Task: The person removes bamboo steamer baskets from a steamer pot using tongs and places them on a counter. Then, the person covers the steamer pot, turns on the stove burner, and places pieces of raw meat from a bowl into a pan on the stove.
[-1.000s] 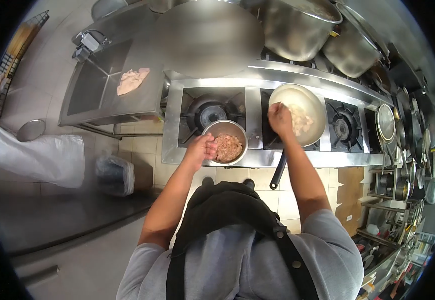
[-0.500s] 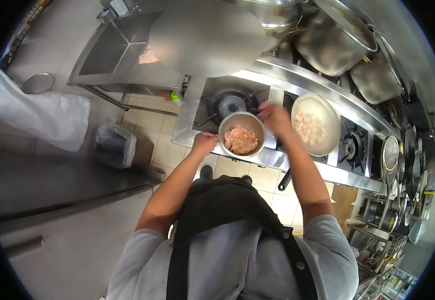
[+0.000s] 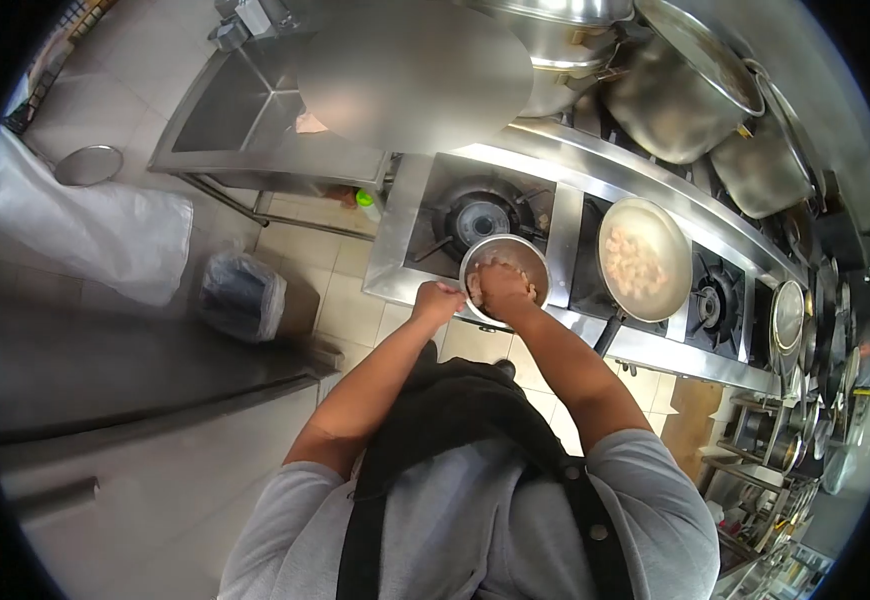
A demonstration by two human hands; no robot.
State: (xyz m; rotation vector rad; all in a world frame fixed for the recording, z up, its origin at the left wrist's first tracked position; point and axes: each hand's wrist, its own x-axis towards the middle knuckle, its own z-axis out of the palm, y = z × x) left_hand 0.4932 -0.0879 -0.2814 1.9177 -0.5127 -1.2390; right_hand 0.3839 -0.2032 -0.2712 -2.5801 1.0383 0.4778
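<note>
A round metal bowl (image 3: pixel 545 262) of raw meat pieces (image 3: pixel 475 288) sits at the stove's front edge. With its fingers pinched, my left hand (image 3: pixel 439 301) grips the bowl's left rim. Down inside the bowl is my right hand (image 3: pixel 503 287), its fingers curled into the meat and partly hidden. To the right, a light-coloured frying pan (image 3: pixel 677 290) rests on a burner, its black handle pointing toward me. Pale meat pieces (image 3: pixel 633 262) lie spread in the middle of that pan.
Behind the bowl is a bare gas burner (image 3: pixel 482 222), and another burner (image 3: pixel 717 305) is right of the pan. Large stockpots (image 3: pixel 675 105) stand along the back. A steel sink (image 3: pixel 220 120) is at upper left, a lined bin (image 3: pixel 245 295) on the floor below.
My right hand has moved left from between the bowl and the pan, down into the meat in the bowl. My left hand stays on the rim. The view has shifted slightly.
</note>
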